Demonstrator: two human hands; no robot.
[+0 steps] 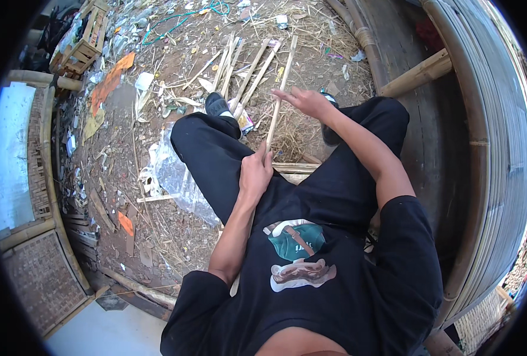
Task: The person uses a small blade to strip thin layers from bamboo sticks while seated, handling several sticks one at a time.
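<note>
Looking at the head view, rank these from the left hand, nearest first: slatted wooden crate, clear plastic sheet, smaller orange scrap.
From the left hand:
1. Clear plastic sheet: close by, left.
2. Smaller orange scrap: farther left, slightly lower in view.
3. Slatted wooden crate: upper left, farthest.

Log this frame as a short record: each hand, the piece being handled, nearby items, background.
Left hand: closed around the long pale strip, over the lap
Right hand: farther up, fingers at the strip; grip unclear
Strip position: slanting from the lap out over the ground
Nearby: more pale strips on the ground; clear plastic sheet beside the leg
Background: slatted crate, upper left
</note>
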